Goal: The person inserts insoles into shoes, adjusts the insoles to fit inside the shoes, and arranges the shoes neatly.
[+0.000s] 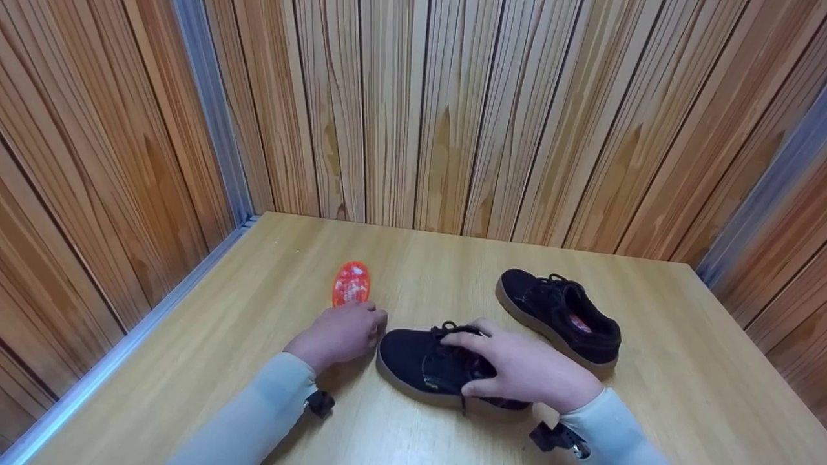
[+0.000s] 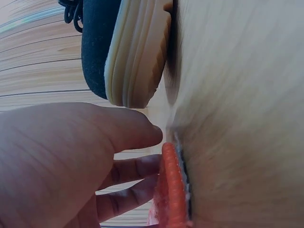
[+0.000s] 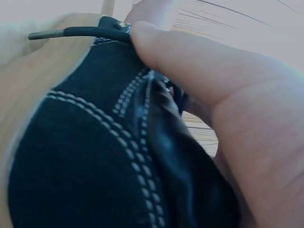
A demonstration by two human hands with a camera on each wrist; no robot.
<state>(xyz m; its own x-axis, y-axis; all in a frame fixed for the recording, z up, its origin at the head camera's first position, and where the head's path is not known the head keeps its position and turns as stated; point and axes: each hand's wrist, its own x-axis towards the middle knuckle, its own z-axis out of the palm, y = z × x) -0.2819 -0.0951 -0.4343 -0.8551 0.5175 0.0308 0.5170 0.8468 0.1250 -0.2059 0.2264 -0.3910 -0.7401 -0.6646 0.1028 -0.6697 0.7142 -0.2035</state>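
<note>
In the head view, the right hand (image 1: 520, 371) grips a black shoe (image 1: 407, 358), an orange pad (image 1: 351, 284) nearer the tabletop's (image 1: 258, 310) left edge; the left-wrist view adds the left hand (image 2: 57, 156) touching the pad with loose fingers (image 2: 135, 168), and the right-wrist view, white stitching (image 3: 141, 179).

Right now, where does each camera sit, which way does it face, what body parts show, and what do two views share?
Head: worn there, facing forward and down over the pale wooden tabletop; left hand, right hand and pale sleeves show.
Left wrist: worn there, looking low along the tabletop at the flat orange insole and nearer black, tan-soled shoe; left hand shows.
Right wrist: worn there, facing that shoe's white-stitched side; right hand shows.
Head and left wrist share the insole.
</note>
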